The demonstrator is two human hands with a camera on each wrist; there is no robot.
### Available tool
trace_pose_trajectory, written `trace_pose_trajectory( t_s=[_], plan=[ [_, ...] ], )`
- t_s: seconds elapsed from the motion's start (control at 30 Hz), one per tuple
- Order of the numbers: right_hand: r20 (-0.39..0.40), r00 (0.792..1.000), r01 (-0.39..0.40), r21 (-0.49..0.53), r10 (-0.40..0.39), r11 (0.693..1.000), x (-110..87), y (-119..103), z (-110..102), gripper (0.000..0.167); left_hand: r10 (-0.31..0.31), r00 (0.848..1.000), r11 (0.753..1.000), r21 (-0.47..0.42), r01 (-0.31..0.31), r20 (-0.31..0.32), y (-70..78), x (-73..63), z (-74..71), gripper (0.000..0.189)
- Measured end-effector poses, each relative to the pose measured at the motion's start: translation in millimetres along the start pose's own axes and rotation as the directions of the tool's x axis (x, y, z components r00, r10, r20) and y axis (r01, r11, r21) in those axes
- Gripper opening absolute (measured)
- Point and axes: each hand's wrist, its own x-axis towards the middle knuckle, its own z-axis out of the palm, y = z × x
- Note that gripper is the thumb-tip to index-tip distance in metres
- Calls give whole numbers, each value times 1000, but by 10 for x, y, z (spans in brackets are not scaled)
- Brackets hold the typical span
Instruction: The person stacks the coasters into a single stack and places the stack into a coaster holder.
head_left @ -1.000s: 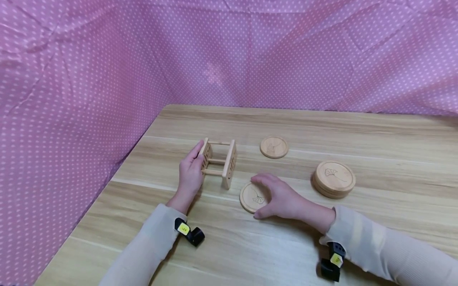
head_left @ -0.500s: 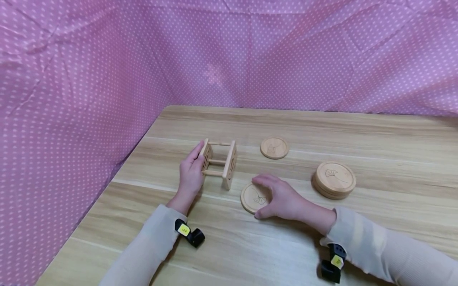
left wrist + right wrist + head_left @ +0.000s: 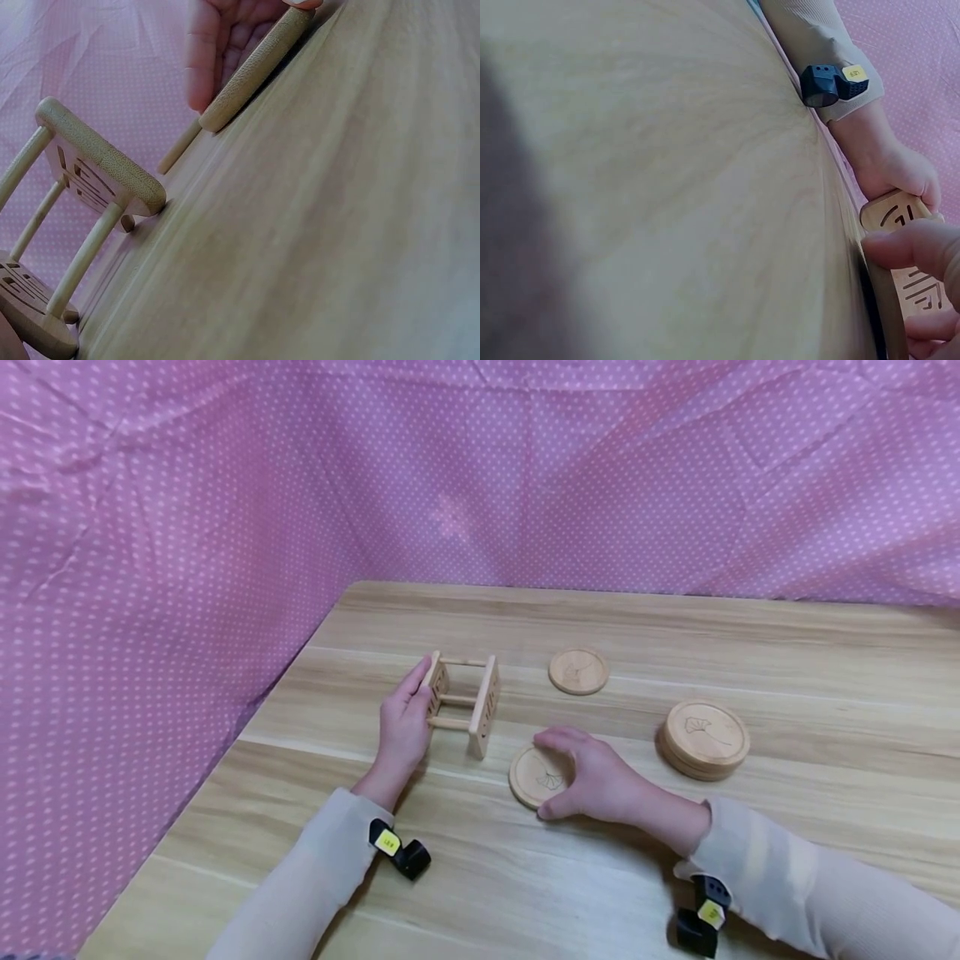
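Note:
My left hand (image 3: 403, 727) grips the left side panel of a small wooden coaster holder (image 3: 483, 706), which has two slotted panels joined by thin rods. The holder rests on the table. To its right, my right hand (image 3: 596, 777) pinches a round wooden coaster (image 3: 531, 777) by its edge, between thumb and fingers. A ginkgo leaf is engraved on the coaster, partly hidden by the hand. In the left wrist view this coaster (image 3: 259, 71) lies low over the table with a dark shadow beneath. In the right wrist view my right thumb (image 3: 911, 247) presses the coaster's edge.
Farther back lies a single coaster (image 3: 578, 672) flat on the wooden table (image 3: 465, 877). A short stack of coasters (image 3: 705, 737) stands to the right of my right hand. Pink dotted cloth (image 3: 480, 477) hangs behind and left of the table.
Very little differs. The whole head view has shifted slightly, and the pinched coaster and my right hand sit a touch farther right. Both hands keep their hold.

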Motion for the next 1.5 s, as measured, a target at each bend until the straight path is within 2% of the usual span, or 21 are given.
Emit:
trace_pose_trajectory(
  t_s=[0.33,0.43,0.57,0.77,1.0,1.23,1.5],
  plan=[
    [-15,999,-29,15,30,999,-38,29,-44,85,27,1000,997,71,-27,8,2,-2,7,43],
    [-21,999,-36,22,36,999,-46,36,-56,85,17,1000,996,83,-18,5,-5,-1,10,43],
    [-25,998,-56,34,57,998,-54,38,-74,85,3,1000,996,86,-3,9,-18,1,13,43],
    [-34,995,-94,48,95,994,-76,47,-111,86,19,1000,995,96,-19,9,-17,-7,14,43],
    [-46,995,-89,26,90,996,-119,42,-181,84,36,999,993,114,-36,6,-12,-12,11,43],
    [-60,993,-96,108,103,990,-173,5,-286,85,19,1000,994,105,-19,2,-17,-2,6,43],
    [-95,991,-88,37,91,995,-206,-42,-383,85,1,1000,997,81,-1,2,-27,12,8,43]
  ],
)
